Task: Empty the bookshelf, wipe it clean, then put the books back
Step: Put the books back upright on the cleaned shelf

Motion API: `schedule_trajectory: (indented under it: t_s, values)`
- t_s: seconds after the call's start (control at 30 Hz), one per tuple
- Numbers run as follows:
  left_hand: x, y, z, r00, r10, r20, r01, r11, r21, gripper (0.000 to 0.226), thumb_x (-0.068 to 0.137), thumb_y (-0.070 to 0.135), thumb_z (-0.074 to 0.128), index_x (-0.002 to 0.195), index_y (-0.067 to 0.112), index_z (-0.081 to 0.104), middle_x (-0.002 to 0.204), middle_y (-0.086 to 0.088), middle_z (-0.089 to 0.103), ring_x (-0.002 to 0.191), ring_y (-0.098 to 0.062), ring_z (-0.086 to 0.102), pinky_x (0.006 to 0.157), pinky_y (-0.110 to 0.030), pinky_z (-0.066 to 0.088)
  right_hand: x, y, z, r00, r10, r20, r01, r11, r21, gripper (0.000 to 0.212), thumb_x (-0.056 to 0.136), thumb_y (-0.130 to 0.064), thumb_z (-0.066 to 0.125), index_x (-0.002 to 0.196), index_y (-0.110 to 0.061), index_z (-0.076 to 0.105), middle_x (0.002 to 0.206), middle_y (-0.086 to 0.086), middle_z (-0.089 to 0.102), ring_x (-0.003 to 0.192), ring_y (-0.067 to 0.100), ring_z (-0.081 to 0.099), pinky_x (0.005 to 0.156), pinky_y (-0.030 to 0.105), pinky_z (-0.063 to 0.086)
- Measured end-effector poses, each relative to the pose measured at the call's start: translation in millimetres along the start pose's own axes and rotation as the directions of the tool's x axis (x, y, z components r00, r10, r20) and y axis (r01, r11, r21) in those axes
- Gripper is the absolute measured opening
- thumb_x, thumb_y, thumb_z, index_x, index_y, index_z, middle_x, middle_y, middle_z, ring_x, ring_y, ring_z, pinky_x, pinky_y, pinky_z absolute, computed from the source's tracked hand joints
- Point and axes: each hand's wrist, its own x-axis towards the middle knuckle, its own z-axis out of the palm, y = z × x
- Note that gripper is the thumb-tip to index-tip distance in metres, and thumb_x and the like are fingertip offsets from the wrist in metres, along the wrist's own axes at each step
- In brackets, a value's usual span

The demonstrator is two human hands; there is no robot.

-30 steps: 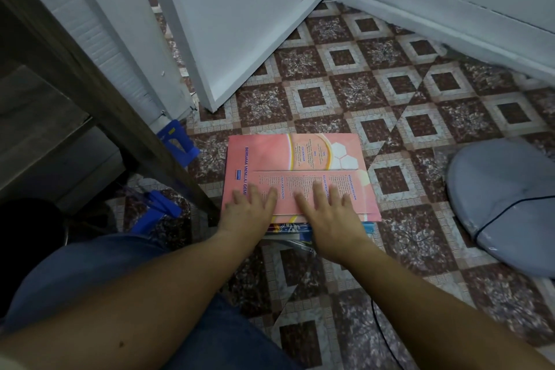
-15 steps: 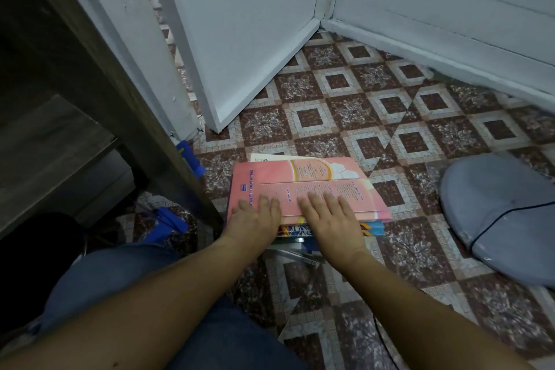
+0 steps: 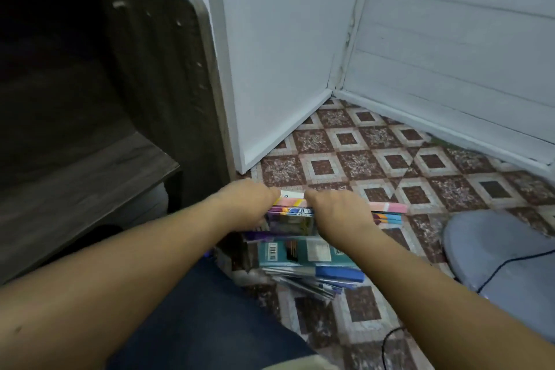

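Note:
A stack of books (image 3: 292, 219) with pink covers on top is lifted off the patterned floor, tilted so its spines face me. My left hand (image 3: 250, 200) grips the stack's left end and my right hand (image 3: 336, 210) grips its middle, fingers curled over the far edge. Below the lifted stack, a teal book (image 3: 303, 252) and several thin blue and grey booklets (image 3: 318, 278) lie on the floor. The dark wooden bookshelf (image 3: 99, 141) stands at the left with a bare shelf board showing.
A white door (image 3: 270, 54) and a white panelled wall (image 3: 465, 54) meet in the corner ahead. A grey round cushion (image 3: 504, 255) with a black cable across it lies at the right. My knee in blue cloth (image 3: 204, 318) is at the bottom.
Both hands went from lying flat on the pink top book to gripping the stack and raising it off the floor. The view has tilted up and the shelf is now closer.

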Motion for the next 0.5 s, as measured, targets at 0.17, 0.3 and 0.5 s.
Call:
schedule_trajectory:
  t_s: [0.17, 0.3, 0.5]
  values:
    - [-52, -9, -49, 0.999, 0.001, -0.047, -0.002, 1.0, -0.022, 0.03, 0.093, 0.028, 0.053, 0.121, 0.02, 0.047, 0.114, -0.005, 0.062, 0.098, -0.022, 0.059, 0.073, -0.028, 0.042, -12, -12, -74, 0.999, -0.033, -0.012, 0.032, 0.998, -0.054, 0.034, 0.091, -0.015, 0.055, 0.123, -0.025, 0.053, 0.112, 0.005, 0.064, 0.101, 0.027, 0.062, 0.068, 0.034, 0.04]
    - [-97, -24, -76, 0.995, -0.093, -0.04, 0.09, 0.993, -0.072, 0.028, 0.093, 0.029, 0.056, 0.12, 0.024, 0.049, 0.116, 0.001, 0.062, 0.101, -0.017, 0.06, 0.07, -0.024, 0.043, -17, -38, -120, 0.995, -0.093, -0.025, 0.093, 0.995, -0.023, 0.037, 0.089, -0.022, 0.059, 0.126, -0.029, 0.054, 0.111, 0.002, 0.063, 0.1, 0.024, 0.061, 0.074, 0.036, 0.047]
    - [-190, -73, -75, 0.958, -0.288, -0.016, 0.284, 0.951, -0.121, 0.028, 0.093, 0.026, 0.057, 0.12, 0.029, 0.05, 0.11, 0.006, 0.062, 0.096, -0.011, 0.061, 0.072, -0.023, 0.051, -3, -118, -157, 0.957, -0.276, -0.084, 0.28, 0.96, 0.03, 0.037, 0.089, -0.027, 0.062, 0.124, -0.032, 0.054, 0.092, -0.001, 0.057, 0.08, 0.019, 0.054, 0.066, 0.032, 0.045]
